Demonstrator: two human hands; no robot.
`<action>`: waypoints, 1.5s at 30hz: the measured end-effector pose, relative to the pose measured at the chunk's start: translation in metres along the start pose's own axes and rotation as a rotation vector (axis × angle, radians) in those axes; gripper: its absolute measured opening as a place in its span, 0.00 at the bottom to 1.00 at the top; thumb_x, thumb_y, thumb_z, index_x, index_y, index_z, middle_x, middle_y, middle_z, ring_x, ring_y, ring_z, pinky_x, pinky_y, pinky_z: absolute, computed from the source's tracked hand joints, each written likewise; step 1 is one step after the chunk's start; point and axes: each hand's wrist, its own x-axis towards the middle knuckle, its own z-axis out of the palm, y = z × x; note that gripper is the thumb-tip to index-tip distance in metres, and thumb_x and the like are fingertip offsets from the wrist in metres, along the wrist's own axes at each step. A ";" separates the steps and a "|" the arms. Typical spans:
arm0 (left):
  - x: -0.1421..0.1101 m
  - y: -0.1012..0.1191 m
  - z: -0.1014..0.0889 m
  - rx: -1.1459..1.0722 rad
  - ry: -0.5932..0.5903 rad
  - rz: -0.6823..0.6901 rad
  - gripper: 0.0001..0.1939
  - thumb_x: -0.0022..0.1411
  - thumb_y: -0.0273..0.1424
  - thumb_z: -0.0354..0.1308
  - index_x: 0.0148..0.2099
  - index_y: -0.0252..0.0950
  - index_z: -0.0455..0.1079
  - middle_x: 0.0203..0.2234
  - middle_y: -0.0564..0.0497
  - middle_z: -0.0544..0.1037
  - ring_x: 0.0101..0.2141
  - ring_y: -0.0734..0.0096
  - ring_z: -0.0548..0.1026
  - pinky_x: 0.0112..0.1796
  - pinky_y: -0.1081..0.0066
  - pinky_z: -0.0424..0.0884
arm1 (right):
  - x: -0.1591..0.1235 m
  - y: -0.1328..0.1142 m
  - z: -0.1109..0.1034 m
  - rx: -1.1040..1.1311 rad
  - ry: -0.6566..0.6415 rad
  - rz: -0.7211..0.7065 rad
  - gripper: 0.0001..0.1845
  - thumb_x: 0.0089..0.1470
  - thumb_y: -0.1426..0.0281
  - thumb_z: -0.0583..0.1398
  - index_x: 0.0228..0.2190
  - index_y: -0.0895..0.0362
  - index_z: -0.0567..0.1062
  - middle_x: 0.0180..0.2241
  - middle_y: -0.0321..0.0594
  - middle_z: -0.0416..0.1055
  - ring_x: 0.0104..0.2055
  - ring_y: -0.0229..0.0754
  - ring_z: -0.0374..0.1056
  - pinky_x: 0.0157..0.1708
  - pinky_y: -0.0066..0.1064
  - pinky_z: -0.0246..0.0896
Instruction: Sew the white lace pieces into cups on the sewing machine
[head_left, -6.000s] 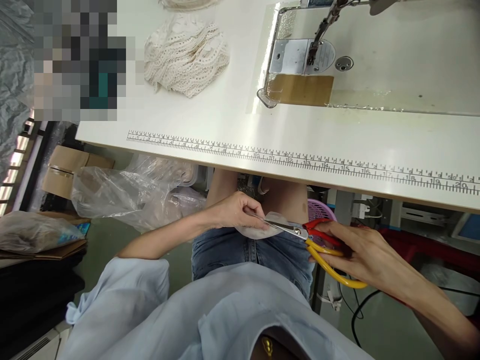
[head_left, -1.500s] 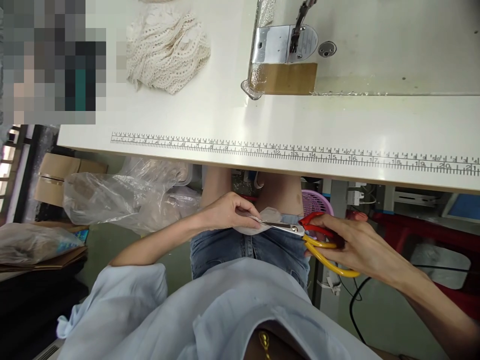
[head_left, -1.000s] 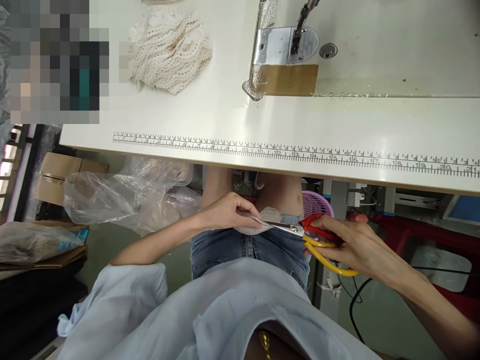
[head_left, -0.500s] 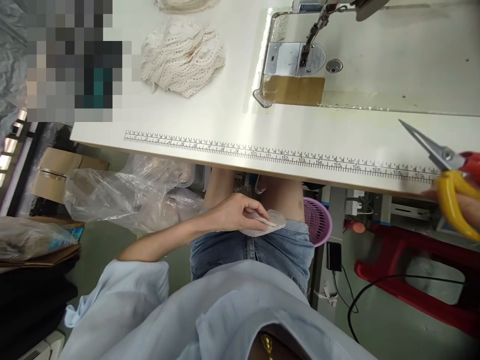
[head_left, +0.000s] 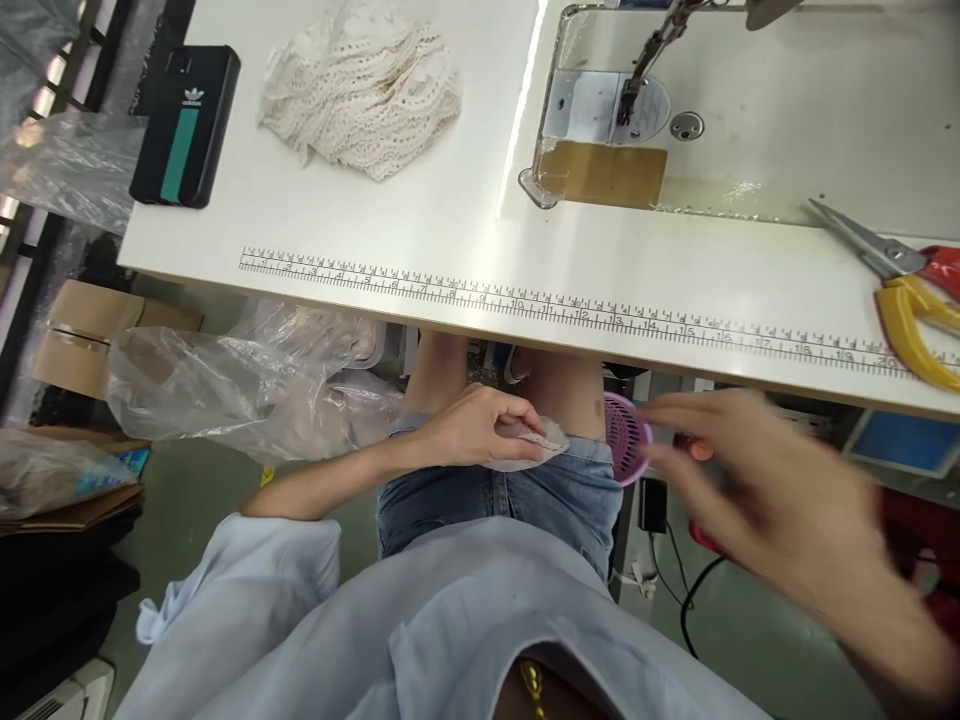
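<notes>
Hands, head view: left hand (head_left: 480,430), fingertips pinching white cloth (head_left: 555,437) above shorts (head_left: 555,500); right hand (head_left: 750,480), blurred, thumb and fingers parted. Open gap between both. Edge of table (head_left: 420,222) ahead; scissors (head_left: 896,258) lying beyond right hand.

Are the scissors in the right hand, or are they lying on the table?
On the table: the scissors lie there, and the blurred right hand is apart from them.
</notes>
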 end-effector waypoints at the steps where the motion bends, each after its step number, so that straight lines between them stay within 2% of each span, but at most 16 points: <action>1: 0.000 0.000 0.001 -0.007 -0.001 0.008 0.13 0.52 0.34 0.63 0.39 0.31 0.75 0.32 0.49 0.80 0.33 0.72 0.76 0.34 0.79 0.66 | 0.006 -0.009 0.014 0.086 -0.080 -0.072 0.12 0.58 0.63 0.55 0.42 0.55 0.69 0.40 0.47 0.71 0.42 0.48 0.67 0.41 0.38 0.62; 4: -0.002 -0.001 0.001 -0.013 0.006 0.037 0.13 0.53 0.36 0.62 0.38 0.32 0.75 0.30 0.51 0.79 0.32 0.73 0.75 0.33 0.79 0.65 | 0.018 -0.015 0.047 0.357 -0.346 -0.041 0.12 0.60 0.61 0.53 0.38 0.56 0.71 0.37 0.44 0.71 0.39 0.45 0.67 0.37 0.35 0.61; 7: -0.007 -0.007 -0.003 -0.064 -0.038 0.050 0.14 0.54 0.37 0.61 0.39 0.33 0.74 0.30 0.51 0.78 0.32 0.73 0.74 0.32 0.78 0.65 | 0.022 -0.004 0.061 0.625 -0.471 0.048 0.13 0.60 0.62 0.53 0.33 0.56 0.73 0.30 0.40 0.70 0.32 0.40 0.66 0.31 0.30 0.60; 12: -0.010 -0.018 -0.008 -0.112 -0.070 -0.004 0.12 0.53 0.36 0.61 0.36 0.32 0.73 0.29 0.52 0.76 0.31 0.74 0.73 0.31 0.78 0.63 | 0.019 0.005 0.063 0.814 -0.465 0.148 0.09 0.58 0.65 0.57 0.33 0.56 0.74 0.33 0.39 0.71 0.35 0.39 0.66 0.35 0.29 0.60; 18: -0.007 -0.018 -0.006 -0.074 -0.069 -0.015 0.10 0.53 0.34 0.61 0.34 0.32 0.73 0.26 0.54 0.74 0.29 0.76 0.69 0.29 0.78 0.60 | 0.018 0.006 0.065 0.784 -0.473 0.193 0.10 0.56 0.62 0.57 0.33 0.56 0.73 0.33 0.40 0.71 0.35 0.41 0.66 0.36 0.30 0.61; 23: -0.008 -0.014 -0.005 -0.028 -0.062 -0.060 0.09 0.53 0.33 0.59 0.35 0.33 0.74 0.27 0.55 0.75 0.28 0.76 0.69 0.29 0.78 0.60 | 0.024 0.001 0.066 0.759 -0.425 0.180 0.12 0.54 0.60 0.59 0.34 0.56 0.73 0.33 0.39 0.72 0.35 0.40 0.66 0.34 0.29 0.61; 28: -0.009 -0.012 -0.004 -0.021 -0.057 -0.053 0.09 0.54 0.33 0.59 0.36 0.34 0.74 0.27 0.55 0.75 0.29 0.75 0.70 0.30 0.78 0.62 | 0.023 -0.002 0.070 0.792 -0.396 0.222 0.12 0.56 0.60 0.57 0.31 0.56 0.72 0.29 0.37 0.71 0.32 0.38 0.66 0.33 0.27 0.61; 39: -0.007 -0.011 -0.002 -0.025 -0.046 -0.064 0.10 0.54 0.34 0.58 0.35 0.34 0.75 0.25 0.55 0.75 0.27 0.75 0.70 0.29 0.78 0.63 | 0.018 -0.001 0.071 0.823 -0.383 0.209 0.10 0.57 0.63 0.57 0.32 0.56 0.72 0.30 0.37 0.70 0.31 0.37 0.65 0.31 0.26 0.59; 45: -0.006 -0.016 0.000 -0.045 -0.049 -0.075 0.12 0.55 0.36 0.59 0.35 0.33 0.76 0.25 0.54 0.76 0.28 0.74 0.71 0.30 0.78 0.63 | 0.019 -0.003 0.068 0.804 -0.395 0.213 0.12 0.57 0.61 0.56 0.32 0.57 0.72 0.30 0.38 0.70 0.31 0.37 0.64 0.30 0.26 0.59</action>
